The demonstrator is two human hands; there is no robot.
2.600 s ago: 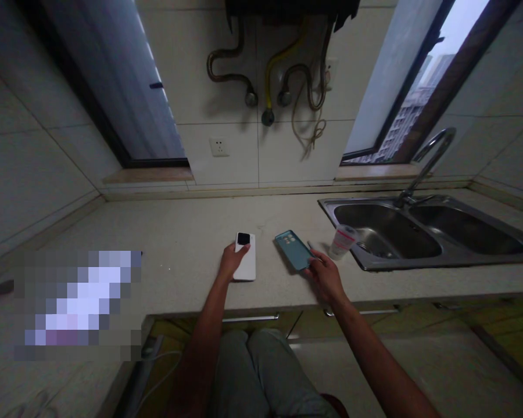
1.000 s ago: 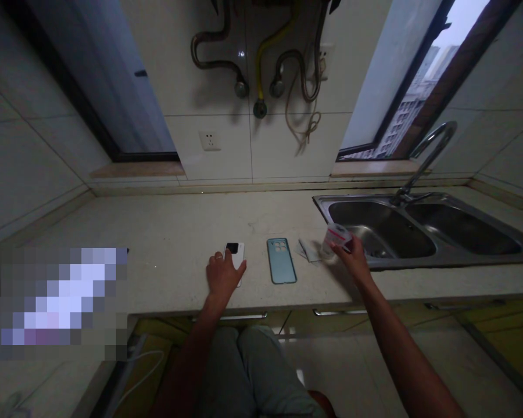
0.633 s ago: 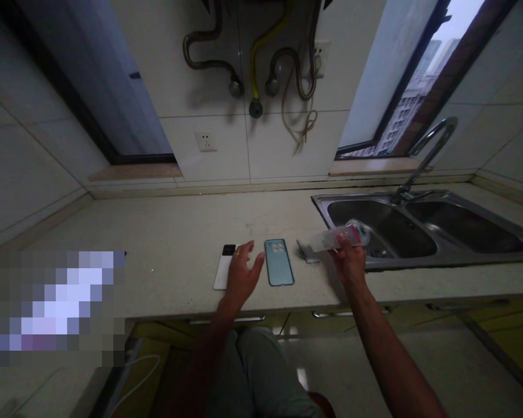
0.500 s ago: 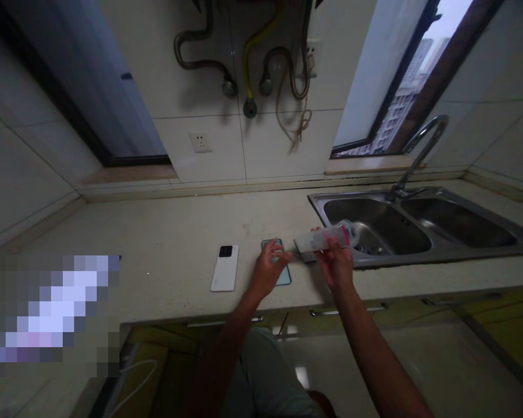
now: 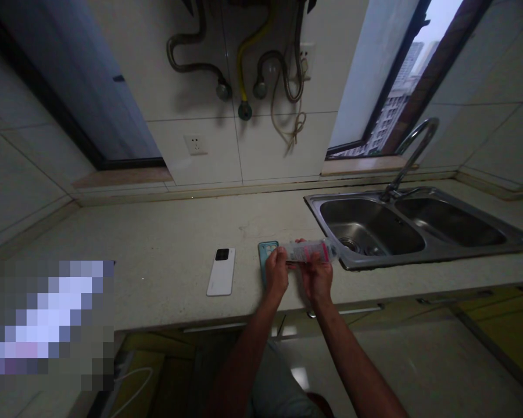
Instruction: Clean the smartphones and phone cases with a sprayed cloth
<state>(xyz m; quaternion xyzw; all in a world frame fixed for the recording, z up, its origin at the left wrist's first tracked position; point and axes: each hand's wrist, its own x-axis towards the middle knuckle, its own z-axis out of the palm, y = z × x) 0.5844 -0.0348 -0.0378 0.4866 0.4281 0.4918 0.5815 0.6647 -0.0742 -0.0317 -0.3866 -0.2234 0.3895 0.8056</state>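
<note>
The clear bottle's (image 5: 305, 252) label is too small to read, the teal case (image 5: 262, 261) is partly behind the left hand (image 5: 278, 273), and the far-left patch, maybe a screen, is all blurry pixels.

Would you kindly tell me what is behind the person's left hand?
Behind the left hand, a teal phone case lies on the counter. Its top end and part of its left edge show; the hand hides much of the rest, including anything beneath it.
</note>
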